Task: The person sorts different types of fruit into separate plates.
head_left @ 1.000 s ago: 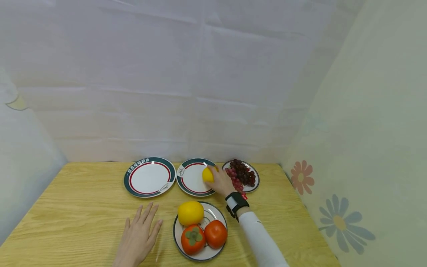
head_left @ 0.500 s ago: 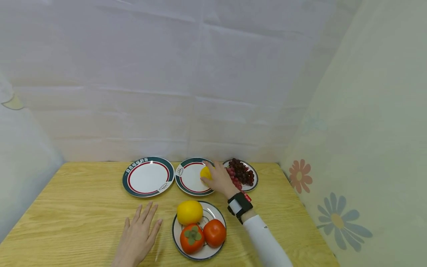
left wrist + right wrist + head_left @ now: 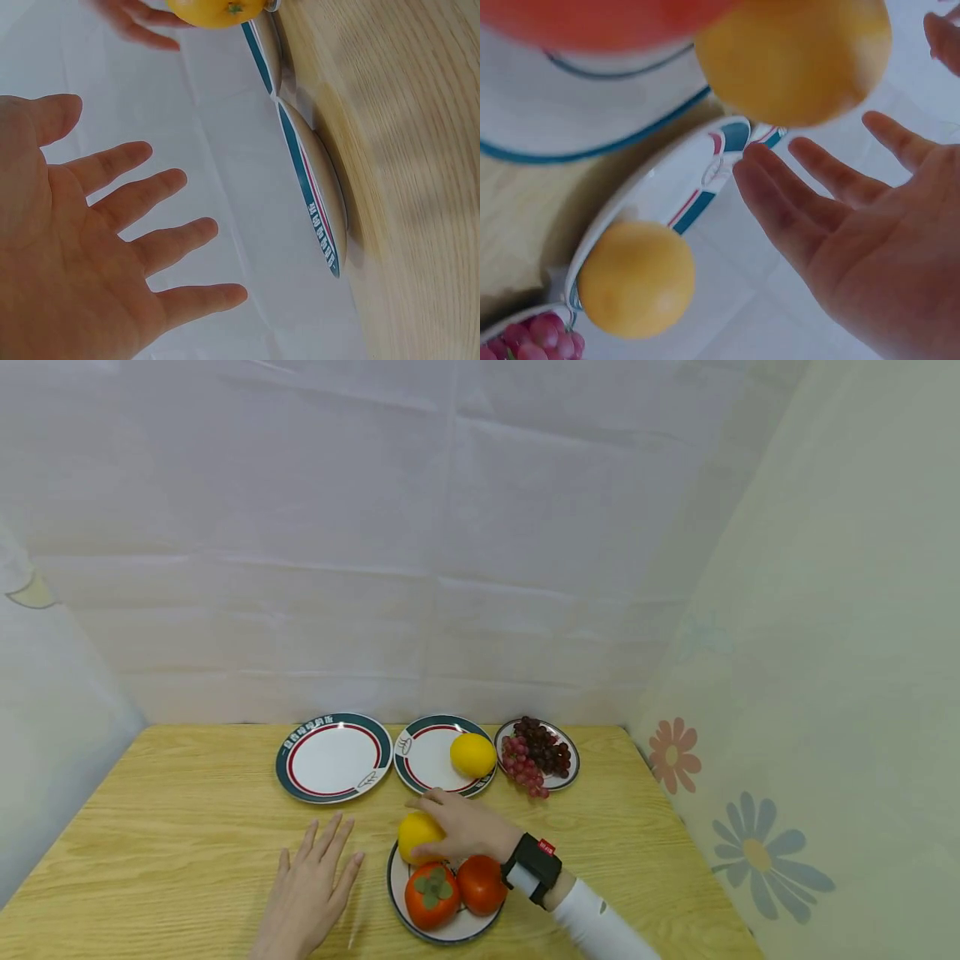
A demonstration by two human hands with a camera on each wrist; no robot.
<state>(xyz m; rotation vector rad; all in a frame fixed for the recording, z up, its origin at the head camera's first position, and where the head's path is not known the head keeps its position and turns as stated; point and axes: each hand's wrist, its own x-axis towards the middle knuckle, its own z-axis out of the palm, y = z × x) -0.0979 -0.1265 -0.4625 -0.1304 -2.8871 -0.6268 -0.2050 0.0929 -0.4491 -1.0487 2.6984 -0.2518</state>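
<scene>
My right hand [image 3: 468, 827] reaches over the near plate [image 3: 459, 930], its fingers around the far side of a yellow lemon [image 3: 417, 840]. In the right wrist view the fingers are extended beside this lemon [image 3: 795, 64], with a gap between. On the same plate are a persimmon [image 3: 432, 897] with a green calyx and a second red-orange fruit [image 3: 481, 887], partly covered by the right hand. My left hand [image 3: 307, 885] rests left of the plate, fingers spread, holding nothing. Another lemon [image 3: 473, 755] sits on the middle green-rimmed plate [image 3: 429, 760].
A larger green-rimmed plate [image 3: 336, 760] lies at the back left, bare. At the back right a small plate [image 3: 572, 775] bears dark grapes [image 3: 543, 747] and pink grapes [image 3: 522, 766], the pink bunch hanging over its rim. White cloth [image 3: 337, 635] hangs behind the wooden table [image 3: 187, 827].
My right hand has left the lemon on the middle back plate and come back toward me, to the lemon on the near plate. The left hand has stayed in place.
</scene>
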